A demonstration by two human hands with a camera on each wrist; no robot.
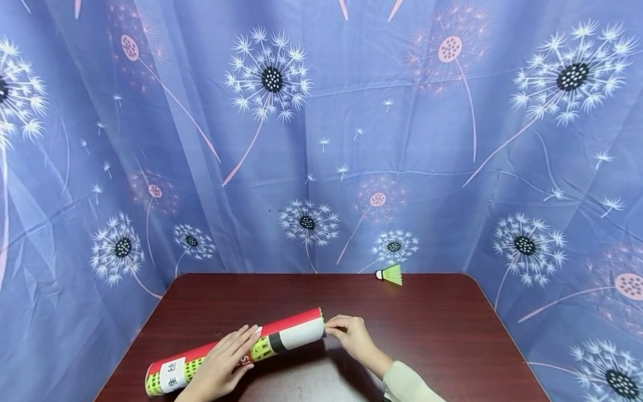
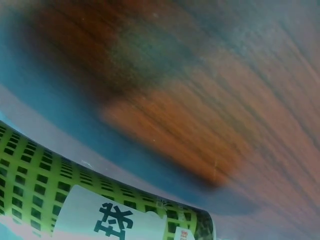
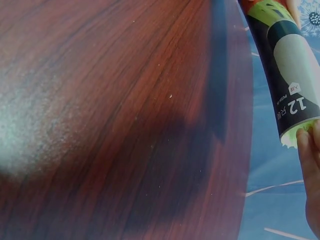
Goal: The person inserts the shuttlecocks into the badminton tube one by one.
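A long shuttlecock tube (image 1: 296, 332), red, white and green with black print, lies at a slant, its right end higher in the head view. My left hand (image 1: 225, 357) holds it around the middle, fingers over the top and thumb along the near side. In the right wrist view, a light green shuttlecock skirt (image 3: 289, 138) shows at the tube's open mouth. My right hand (image 1: 354, 336) pinches with thumb and forefinger at that green edge. Only the printed green end of the tube (image 2: 35, 185) shows in the left wrist view; the left hand is out of that frame.
A yellow-green shuttlecock (image 1: 390, 274) with a white base lies at the back edge of the dark red-brown wooden table (image 1: 427, 329). Behind and on both sides hangs a blue curtain (image 1: 331, 139) with dandelion print.
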